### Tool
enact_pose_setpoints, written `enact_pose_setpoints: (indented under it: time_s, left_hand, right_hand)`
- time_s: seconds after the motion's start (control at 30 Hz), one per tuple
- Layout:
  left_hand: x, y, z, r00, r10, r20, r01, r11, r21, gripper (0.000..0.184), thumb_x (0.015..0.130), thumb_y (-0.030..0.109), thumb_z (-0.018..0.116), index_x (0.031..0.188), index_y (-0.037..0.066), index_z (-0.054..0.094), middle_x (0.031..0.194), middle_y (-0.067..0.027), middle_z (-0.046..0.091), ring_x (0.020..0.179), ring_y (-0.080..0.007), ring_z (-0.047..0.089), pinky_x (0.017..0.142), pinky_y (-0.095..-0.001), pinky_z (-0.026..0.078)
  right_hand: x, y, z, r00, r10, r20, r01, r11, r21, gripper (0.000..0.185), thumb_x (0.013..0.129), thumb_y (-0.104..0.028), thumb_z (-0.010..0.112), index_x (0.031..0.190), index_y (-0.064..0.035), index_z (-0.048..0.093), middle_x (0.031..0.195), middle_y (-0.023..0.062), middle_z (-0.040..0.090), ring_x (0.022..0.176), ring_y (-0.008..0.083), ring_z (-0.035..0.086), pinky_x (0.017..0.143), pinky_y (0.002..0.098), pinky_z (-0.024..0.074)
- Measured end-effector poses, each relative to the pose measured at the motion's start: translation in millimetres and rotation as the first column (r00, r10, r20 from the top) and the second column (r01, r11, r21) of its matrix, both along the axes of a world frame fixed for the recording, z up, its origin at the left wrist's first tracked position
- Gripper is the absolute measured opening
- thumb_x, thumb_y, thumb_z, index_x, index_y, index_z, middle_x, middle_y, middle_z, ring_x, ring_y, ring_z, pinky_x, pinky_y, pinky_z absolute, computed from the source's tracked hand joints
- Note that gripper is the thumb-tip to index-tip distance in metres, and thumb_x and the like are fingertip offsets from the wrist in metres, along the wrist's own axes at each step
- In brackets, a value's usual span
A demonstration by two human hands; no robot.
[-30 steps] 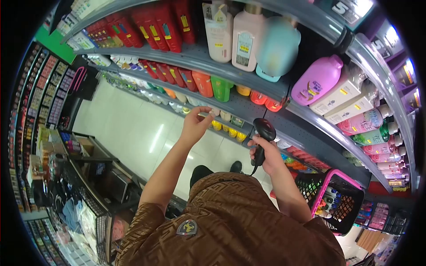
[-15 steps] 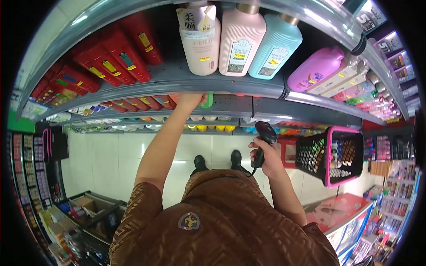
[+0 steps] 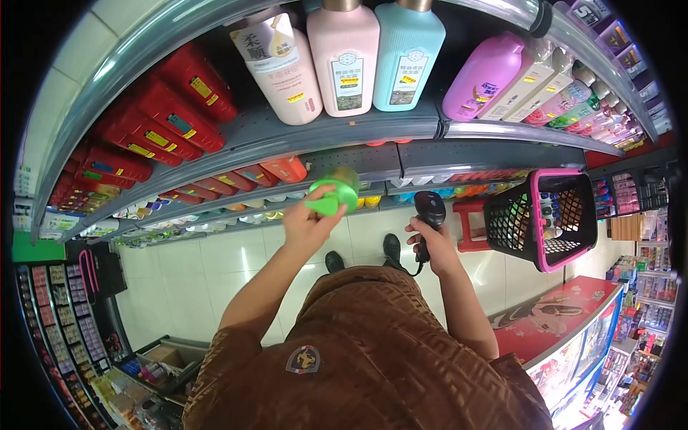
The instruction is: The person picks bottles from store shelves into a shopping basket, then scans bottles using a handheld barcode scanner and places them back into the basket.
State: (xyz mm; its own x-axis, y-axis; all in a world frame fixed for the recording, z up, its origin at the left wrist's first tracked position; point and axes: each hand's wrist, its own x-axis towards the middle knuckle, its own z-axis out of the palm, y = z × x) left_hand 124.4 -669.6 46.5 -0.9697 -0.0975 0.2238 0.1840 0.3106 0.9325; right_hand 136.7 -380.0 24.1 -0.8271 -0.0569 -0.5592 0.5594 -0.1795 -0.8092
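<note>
My left hand is closed around a green pump bottle, held out in front of the lower shelf. Its nozzle faces my fingers; the rest of it is blurred and seen from above. An orange bottle stands on that shelf just beyond, to the left. In my right hand is a black handheld barcode scanner, gripped by its handle with the head upward and a cord hanging below.
On the upper shelf stand red bottles, a pink bottle, a blue bottle and a purple bottle. A black basket with a pink rim sits on a red stool at right. Behind is a red-topped freezer.
My left hand has drawn the green pump bottle out from the lower shelf toward me. The view has shifted slightly; my right hand still holds the scanner.
</note>
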Motion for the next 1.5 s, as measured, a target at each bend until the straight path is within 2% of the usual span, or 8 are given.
enact_pose_setpoints:
  time_s: [0.2, 0.4, 0.63, 0.9, 1.0, 1.1, 1.2, 1.5]
  left_hand:
    - [37, 3, 67, 0.99, -0.093, 0.108, -0.008, 0.722, 0.692, 0.031, 0.084, 0.005, 0.073, 0.11, -0.01, 0.066, 0.07, -0.0075, 0.067, 0.038, -0.0078, 0.053, 0.034, -0.0206, 0.038]
    - [54, 34, 68, 0.985, -0.173, -0.027, 0.143, 0.708, 0.691, 0.046, 0.078, 0.018, 0.079, 0.109, -0.012, 0.064, 0.068, -0.0095, 0.066, 0.037, -0.0081, 0.053, 0.034, -0.0194, 0.04]
    - [55, 83, 45, 0.999, 0.017, -0.027, 0.008, 0.694, 0.72, 0.059, 0.078, 0.042, 0.083, 0.111, 0.001, 0.056, 0.079, -0.0004, 0.06, 0.057, -0.0055, 0.049, 0.048, -0.0201, 0.034]
    - [81, 124, 50, 0.964, 0.238, 0.118, -0.255, 0.704, 0.663, 0.064, 0.083, 0.041, 0.078, 0.128, 0.002, 0.054, 0.087, 0.0015, 0.055, 0.073, -0.0061, 0.052, 0.062, -0.0198, 0.038]
    - [103, 137, 57, 0.955, 0.283, 0.089, -0.265, 0.68, 0.684, 0.072, 0.084, 0.041, 0.078, 0.136, -0.001, 0.049, 0.089, 0.0005, 0.055, 0.075, -0.007, 0.051, 0.067, -0.0212, 0.04]
    - [139, 131, 51, 0.972, 0.127, -0.199, -0.042, 0.923, 0.383, 0.065, 0.086, 0.03, 0.077, 0.135, -0.002, 0.048, 0.096, -0.0037, 0.058, 0.083, -0.0094, 0.053, 0.075, -0.0251, 0.044]
    - [174, 145, 56, 0.966, 0.093, -0.241, -0.024, 0.961, 0.275, 0.057, 0.088, 0.022, 0.075, 0.132, -0.002, 0.047, 0.1, -0.0051, 0.058, 0.086, -0.0114, 0.055, 0.079, -0.0265, 0.045]
    - [196, 203, 43, 0.992, -0.126, -0.018, 0.106, 0.733, 0.671, 0.039, 0.103, 0.027, 0.062, 0.126, 0.002, 0.043, 0.09, -0.0086, 0.059, 0.064, -0.0138, 0.059, 0.061, -0.0341, 0.057]
  right_hand:
    - [-33, 17, 20, 0.965, 0.256, 0.049, -0.223, 0.909, -0.351, 0.055, 0.098, -0.043, 0.066, 0.134, -0.0029, 0.054, 0.103, 0.0104, 0.069, 0.076, 0.0167, 0.067, 0.058, 0.0302, 0.0541]
    - [-60, 52, 29, 0.819, 0.573, 0.024, -0.428, 0.638, -0.641, 0.057, 0.101, -0.04, 0.06, 0.142, -0.0018, 0.05, 0.11, 0.0107, 0.067, 0.075, 0.0181, 0.069, 0.061, 0.033, 0.0584]
    - [-73, 98, 46, 0.92, 0.264, -0.29, -0.361, 0.857, -0.366, 0.07, 0.08, -0.01, 0.083, 0.143, -0.0044, 0.052, 0.135, 0.0094, 0.06, 0.124, 0.0212, 0.058, 0.108, 0.0387, 0.0447]
    - [-41, 132, 80, 0.758, 0.33, -0.562, -0.41, 0.912, -0.018, 0.073, 0.078, -0.016, 0.084, 0.142, -0.003, 0.052, 0.134, 0.0109, 0.06, 0.125, 0.0239, 0.057, 0.108, 0.0409, 0.0437]
    - [-16, 138, 90, 0.808, 0.319, -0.495, -0.403, 0.912, -0.069, 0.07, 0.08, -0.018, 0.082, 0.141, -0.0022, 0.052, 0.133, 0.0109, 0.06, 0.126, 0.0243, 0.057, 0.107, 0.0414, 0.0452]
    - [0, 147, 92, 0.893, 0.366, -0.26, -0.446, 0.79, -0.421, 0.06, 0.091, -0.036, 0.069, 0.136, -0.0013, 0.053, 0.113, 0.0174, 0.067, 0.075, 0.0213, 0.07, 0.055, 0.0312, 0.0569]
    - [24, 161, 91, 0.924, 0.366, -0.114, -0.366, 0.757, -0.541, 0.056, 0.094, -0.036, 0.066, 0.133, 0.0018, 0.054, 0.102, 0.0163, 0.068, 0.063, 0.0186, 0.066, 0.042, 0.0275, 0.05]
    - [111, 234, 99, 0.862, 0.201, -0.466, -0.421, 0.796, -0.435, 0.076, 0.09, -0.037, 0.075, 0.146, 0.0019, 0.041, 0.111, 0.0148, 0.065, 0.064, 0.0211, 0.065, 0.051, 0.0309, 0.0499]
